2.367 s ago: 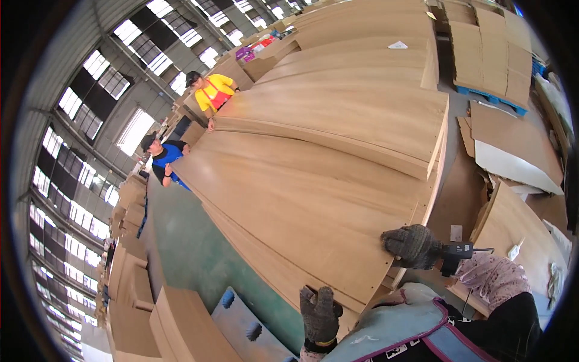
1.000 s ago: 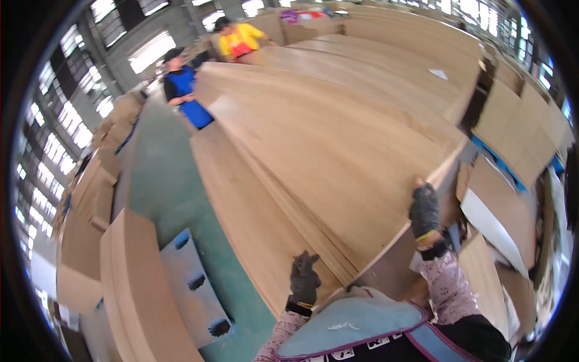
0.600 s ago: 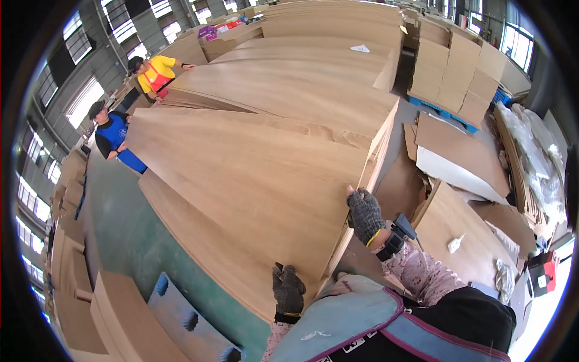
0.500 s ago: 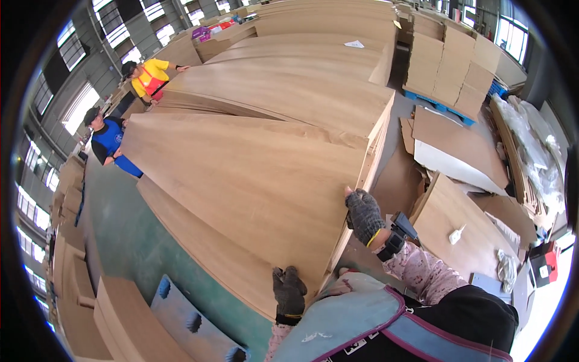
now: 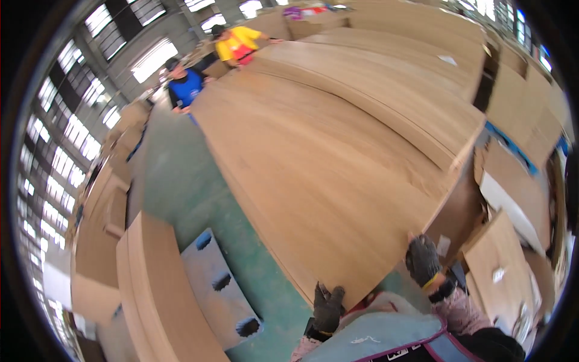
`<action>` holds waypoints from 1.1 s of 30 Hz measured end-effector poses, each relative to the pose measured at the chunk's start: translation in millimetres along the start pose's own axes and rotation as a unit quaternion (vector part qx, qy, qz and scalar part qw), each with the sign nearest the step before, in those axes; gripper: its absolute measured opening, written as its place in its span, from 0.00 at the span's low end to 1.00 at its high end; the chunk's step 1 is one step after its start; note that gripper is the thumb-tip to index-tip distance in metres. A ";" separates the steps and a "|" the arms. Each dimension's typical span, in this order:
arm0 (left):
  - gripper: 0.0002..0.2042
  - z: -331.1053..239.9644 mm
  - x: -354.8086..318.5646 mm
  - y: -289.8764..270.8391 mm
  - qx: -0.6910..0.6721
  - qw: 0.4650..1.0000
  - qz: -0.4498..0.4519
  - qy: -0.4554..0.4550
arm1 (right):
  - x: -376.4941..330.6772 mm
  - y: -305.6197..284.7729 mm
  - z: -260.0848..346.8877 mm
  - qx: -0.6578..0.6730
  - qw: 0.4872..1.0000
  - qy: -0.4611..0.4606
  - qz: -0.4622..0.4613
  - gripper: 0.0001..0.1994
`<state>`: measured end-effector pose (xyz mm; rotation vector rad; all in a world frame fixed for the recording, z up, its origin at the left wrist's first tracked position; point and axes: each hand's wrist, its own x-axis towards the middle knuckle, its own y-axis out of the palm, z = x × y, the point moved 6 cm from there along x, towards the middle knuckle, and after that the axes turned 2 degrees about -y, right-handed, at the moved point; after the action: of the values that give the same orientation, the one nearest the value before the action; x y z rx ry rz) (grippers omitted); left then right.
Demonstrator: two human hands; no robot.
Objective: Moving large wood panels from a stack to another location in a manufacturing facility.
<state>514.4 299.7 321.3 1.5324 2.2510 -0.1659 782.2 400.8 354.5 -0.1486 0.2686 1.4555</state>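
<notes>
A large flat wood-grain panel (image 5: 325, 193) stretches from my hands toward the far left. My left hand (image 5: 329, 308), in a dark grey knit glove, grips its near edge with fingers on the top face. My right hand (image 5: 424, 260), gloved alike, holds the panel by its right-hand edge near the corner; the undersides of both grips are hidden. At the far end, a co-worker in blue (image 5: 186, 85) has hands at the panel's edge. Beside them, a co-worker in yellow with a red apron (image 5: 238, 47) touches the neighbouring stack of panels (image 5: 386, 78).
A grey-blue plastic pallet (image 5: 208, 283) with dark openings lies on the green floor (image 5: 175, 175) at left, next to long stacked boards (image 5: 148, 271). On the right are cardboard sheets (image 5: 512, 175), a loose board (image 5: 500, 259), and cartons (image 5: 525, 108) on a blue pallet.
My view has swung left, shifting the scene rightward. The panel has moved left off the neighbouring stack and now covers the lower board's exposed strip. Both hands stay on the panel.
</notes>
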 end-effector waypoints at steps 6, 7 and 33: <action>0.16 21.7 -10.2 -4.4 -0.129 0.991 -0.033 0.020 | 27.9 -18.1 -82.3 -0.122 0.990 -0.038 0.058 0.05; 0.15 22.8 -17.1 -10.9 -0.115 0.993 -0.033 0.022 | 21.5 -3.4 -64.1 -0.109 0.986 -0.117 0.046 0.05; 0.09 75.6 -209.5 -310.8 -0.275 0.929 -0.242 0.057 | -247.3 252.8 -191.2 0.080 0.970 0.209 0.099 0.13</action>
<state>316.2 -26.2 295.4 0.7021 2.4418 0.3970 491.4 142.4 253.3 -0.3049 0.7607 1.5848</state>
